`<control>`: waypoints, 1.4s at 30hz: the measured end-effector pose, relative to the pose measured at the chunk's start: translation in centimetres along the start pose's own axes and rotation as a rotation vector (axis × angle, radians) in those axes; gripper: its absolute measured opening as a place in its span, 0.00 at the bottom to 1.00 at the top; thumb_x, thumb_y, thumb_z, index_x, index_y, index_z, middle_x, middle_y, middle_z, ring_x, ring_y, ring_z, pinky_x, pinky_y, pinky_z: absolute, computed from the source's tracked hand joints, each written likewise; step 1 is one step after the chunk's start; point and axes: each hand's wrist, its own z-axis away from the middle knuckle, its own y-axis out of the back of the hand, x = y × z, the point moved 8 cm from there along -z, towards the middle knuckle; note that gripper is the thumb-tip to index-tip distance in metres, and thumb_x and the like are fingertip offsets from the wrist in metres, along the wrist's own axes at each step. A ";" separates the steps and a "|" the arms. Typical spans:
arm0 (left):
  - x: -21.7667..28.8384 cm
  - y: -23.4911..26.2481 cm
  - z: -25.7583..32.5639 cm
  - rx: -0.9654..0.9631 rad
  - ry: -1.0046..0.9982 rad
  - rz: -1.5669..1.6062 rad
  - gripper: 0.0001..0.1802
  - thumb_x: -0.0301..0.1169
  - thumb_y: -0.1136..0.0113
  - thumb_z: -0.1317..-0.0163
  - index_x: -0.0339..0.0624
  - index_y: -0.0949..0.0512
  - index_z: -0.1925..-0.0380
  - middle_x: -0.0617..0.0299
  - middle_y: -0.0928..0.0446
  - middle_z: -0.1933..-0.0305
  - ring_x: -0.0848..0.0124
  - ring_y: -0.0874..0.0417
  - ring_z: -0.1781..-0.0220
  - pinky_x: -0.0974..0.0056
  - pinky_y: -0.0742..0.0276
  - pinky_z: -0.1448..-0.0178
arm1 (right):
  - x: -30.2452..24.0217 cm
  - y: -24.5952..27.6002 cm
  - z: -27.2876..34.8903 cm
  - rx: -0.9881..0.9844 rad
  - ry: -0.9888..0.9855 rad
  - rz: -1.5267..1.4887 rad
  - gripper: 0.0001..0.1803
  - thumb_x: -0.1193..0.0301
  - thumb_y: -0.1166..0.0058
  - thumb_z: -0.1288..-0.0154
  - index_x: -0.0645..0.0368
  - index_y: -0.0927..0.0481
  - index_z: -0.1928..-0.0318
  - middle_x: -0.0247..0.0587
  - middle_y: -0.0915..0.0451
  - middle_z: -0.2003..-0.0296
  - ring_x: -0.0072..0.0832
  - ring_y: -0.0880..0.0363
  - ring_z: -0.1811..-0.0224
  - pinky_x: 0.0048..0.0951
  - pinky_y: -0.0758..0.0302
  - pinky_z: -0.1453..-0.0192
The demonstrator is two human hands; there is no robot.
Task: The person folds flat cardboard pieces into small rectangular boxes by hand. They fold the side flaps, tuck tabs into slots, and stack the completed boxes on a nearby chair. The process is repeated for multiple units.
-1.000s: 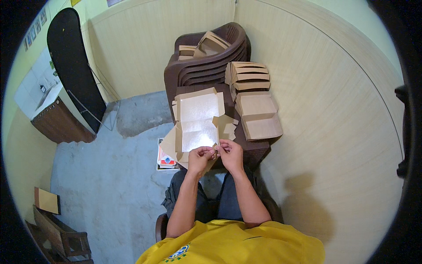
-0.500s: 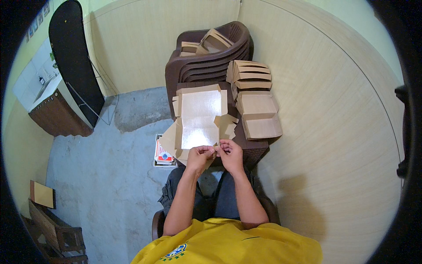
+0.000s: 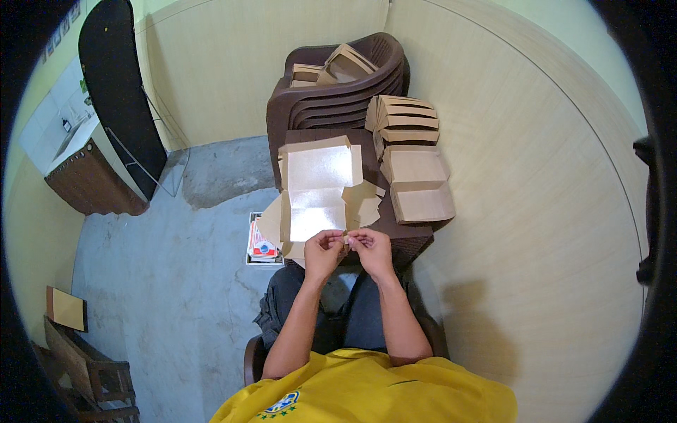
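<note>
Yellow shirt (image 3: 395,388) has a crest (image 3: 283,402), no readable words. Left hand (image 3: 324,252) and right hand (image 3: 372,252) are both pinching a little flap (image 3: 345,244) at the near right corner of the cardboard box (image 3: 319,169), open straight ahead. Barely changed from half a second ago, so that corner's probably unfinished. Red-and-white packs (image 3: 263,242) left of it: print's too tiny.

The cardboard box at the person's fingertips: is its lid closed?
No, the cardboard box lies open, its shiny inner side facing up, with the left hand and right hand at its near right corner.
</note>
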 end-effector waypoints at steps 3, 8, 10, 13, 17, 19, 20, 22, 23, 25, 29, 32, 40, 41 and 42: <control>-0.1 -0.1 0.3 0.010 0.026 -0.030 0.11 0.21 0.31 0.30 0.31 0.12 0.49 0.57 0.10 0.58 0.73 0.11 0.60 0.68 0.13 0.53 | -0.1 0.3 0.0 0.013 0.009 0.098 0.08 0.81 0.31 0.30 0.68 0.09 0.52 0.40 0.09 0.62 0.21 0.13 0.61 0.25 0.16 0.54; -0.9 -0.6 0.8 -0.014 0.112 0.219 0.10 0.21 0.31 0.28 0.30 0.12 0.49 0.56 0.10 0.57 0.71 0.10 0.59 0.66 0.12 0.52 | 0.5 0.2 0.3 0.001 -0.032 0.090 0.10 0.79 0.30 0.31 0.65 0.08 0.50 0.42 0.09 0.58 0.26 0.09 0.60 0.29 0.13 0.53; -1.2 -0.5 0.7 0.017 0.120 0.238 0.09 0.20 0.31 0.28 0.30 0.12 0.50 0.56 0.10 0.56 0.71 0.10 0.58 0.66 0.11 0.52 | -0.4 -0.4 0.8 -0.019 0.076 0.012 0.12 0.79 0.31 0.32 0.64 0.08 0.48 0.43 0.12 0.55 0.28 0.10 0.59 0.29 0.13 0.54; -1.2 -0.1 0.2 0.096 0.051 0.077 0.09 0.20 0.29 0.30 0.31 0.11 0.52 0.56 0.10 0.56 0.69 0.10 0.57 0.64 0.12 0.54 | -1.9 -0.7 1.6 0.023 0.222 0.214 0.15 0.79 0.30 0.34 0.62 0.09 0.47 0.44 0.16 0.52 0.32 0.10 0.58 0.31 0.13 0.54; 1.4 0.4 0.3 0.216 -0.213 -0.468 0.12 0.22 0.26 0.35 0.32 0.12 0.52 0.52 0.11 0.60 0.61 0.09 0.59 0.59 0.13 0.54 | -2.6 -1.1 2.1 0.065 0.273 0.430 0.17 0.75 0.28 0.39 0.61 0.08 0.48 0.47 0.16 0.54 0.37 0.11 0.58 0.35 0.13 0.54; 2.5 0.2 0.6 0.217 -0.237 -0.675 0.13 0.23 0.25 0.37 0.32 0.12 0.52 0.50 0.12 0.61 0.57 0.09 0.59 0.58 0.14 0.52 | -2.6 -1.1 2.2 0.081 0.271 0.420 0.17 0.74 0.28 0.40 0.61 0.08 0.49 0.47 0.15 0.57 0.38 0.11 0.61 0.36 0.13 0.54; 2.7 0.1 0.6 0.192 -0.196 -0.720 0.13 0.24 0.25 0.37 0.33 0.12 0.53 0.50 0.12 0.60 0.55 0.09 0.59 0.57 0.14 0.51 | -2.5 -1.1 2.0 0.080 0.256 0.385 0.17 0.74 0.28 0.40 0.62 0.08 0.49 0.47 0.14 0.58 0.38 0.11 0.62 0.37 0.13 0.54; 4.6 0.1 1.0 0.197 -0.263 -0.740 0.12 0.25 0.25 0.37 0.34 0.12 0.55 0.49 0.13 0.58 0.53 0.11 0.57 0.54 0.16 0.49 | -2.7 -0.7 1.4 0.128 0.264 0.406 0.16 0.76 0.30 0.40 0.63 0.08 0.50 0.48 0.13 0.60 0.37 0.10 0.64 0.36 0.13 0.55; 6.0 0.2 1.7 0.224 -0.370 -0.717 0.10 0.26 0.26 0.37 0.35 0.12 0.56 0.50 0.14 0.57 0.52 0.11 0.56 0.52 0.17 0.48 | -3.1 -0.2 0.9 0.180 0.281 0.460 0.15 0.77 0.31 0.40 0.64 0.08 0.51 0.48 0.12 0.60 0.35 0.10 0.64 0.34 0.13 0.56; 8.5 0.8 2.8 0.272 -0.531 -0.780 0.10 0.28 0.27 0.37 0.37 0.13 0.57 0.52 0.15 0.54 0.52 0.14 0.50 0.48 0.20 0.43 | -2.9 1.1 -0.7 0.235 0.150 0.506 0.17 0.78 0.33 0.36 0.66 0.10 0.47 0.52 0.12 0.55 0.35 0.08 0.56 0.34 0.13 0.49; 10.8 2.6 3.8 0.233 -0.720 -1.030 0.15 0.29 0.28 0.40 0.42 0.13 0.52 0.55 0.15 0.48 0.52 0.19 0.35 0.45 0.27 0.29 | -7.4 1.9 -1.8 0.394 0.582 0.465 0.24 0.76 0.33 0.33 0.62 0.19 0.36 0.55 0.16 0.42 0.45 0.17 0.35 0.38 0.16 0.36; 9.7 3.7 3.2 0.125 -0.653 -1.013 0.23 0.27 0.30 0.43 0.44 0.15 0.45 0.53 0.17 0.42 0.50 0.21 0.31 0.45 0.28 0.26 | -6.1 1.7 -1.8 0.308 0.468 0.287 0.22 0.79 0.34 0.33 0.62 0.17 0.39 0.52 0.17 0.44 0.44 0.18 0.36 0.38 0.15 0.39; 9.6 -1.2 -1.8 0.068 -0.754 -1.021 0.32 0.28 0.30 0.41 0.45 0.21 0.34 0.50 0.21 0.33 0.50 0.23 0.30 0.46 0.27 0.27 | 0.0 2.4 -2.0 0.434 0.162 0.269 0.15 0.78 0.35 0.33 0.62 0.15 0.46 0.45 0.13 0.57 0.33 0.12 0.54 0.34 0.15 0.51; 9.5 -2.5 -3.1 0.040 -0.748 -1.050 0.31 0.28 0.29 0.41 0.45 0.21 0.34 0.51 0.21 0.33 0.50 0.23 0.30 0.46 0.27 0.27 | 0.0 2.4 -2.5 0.429 0.189 0.212 0.15 0.76 0.36 0.31 0.62 0.15 0.45 0.45 0.13 0.59 0.33 0.12 0.57 0.34 0.15 0.53; 9.3 -3.6 -4.1 0.012 -0.742 -1.079 0.31 0.29 0.29 0.40 0.45 0.21 0.34 0.51 0.21 0.33 0.50 0.23 0.29 0.47 0.27 0.27 | 0.4 2.4 -3.1 0.432 0.168 0.149 0.15 0.75 0.36 0.29 0.62 0.15 0.43 0.45 0.13 0.60 0.32 0.12 0.60 0.34 0.14 0.55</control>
